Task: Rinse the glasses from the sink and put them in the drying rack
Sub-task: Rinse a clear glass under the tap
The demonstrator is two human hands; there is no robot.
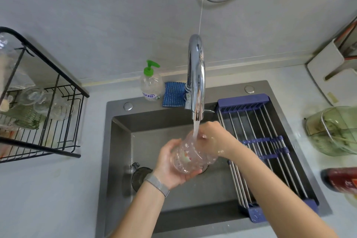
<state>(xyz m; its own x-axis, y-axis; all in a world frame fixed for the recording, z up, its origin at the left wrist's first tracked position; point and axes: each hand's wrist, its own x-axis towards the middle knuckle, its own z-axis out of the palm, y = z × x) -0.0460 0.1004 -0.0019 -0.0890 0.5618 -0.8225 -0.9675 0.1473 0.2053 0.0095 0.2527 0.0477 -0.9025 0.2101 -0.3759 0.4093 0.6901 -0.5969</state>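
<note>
Both hands held a clear glass [190, 155] over the sink [119, 141], under the running tap [196, 75]. Head view: the left hand [170, 166] cupped the glass from below and behind, fingers curled round its base and lower wall; the right hand [214, 138] was at the rim, fingers bent into or over the mouth, where the water stream [196, 129] landed. The glass lay tilted, mouth toward the tap. Its wall appeared ribbed or beaded, which probably offered some purchase, yet wet glass is slippery, stiff and breakable against a steel basin. It was likely light when drained and heavier while filling. A wrap round the lower wall, as the left hand showed, seemed the safest hold. A second, darker glass [140, 177] rested on the sink floor, left of the drain. The drying rack [58, 121] stood on the surface [48, 189] to the left, well apart from the sink, already carrying clear glassware.
</note>
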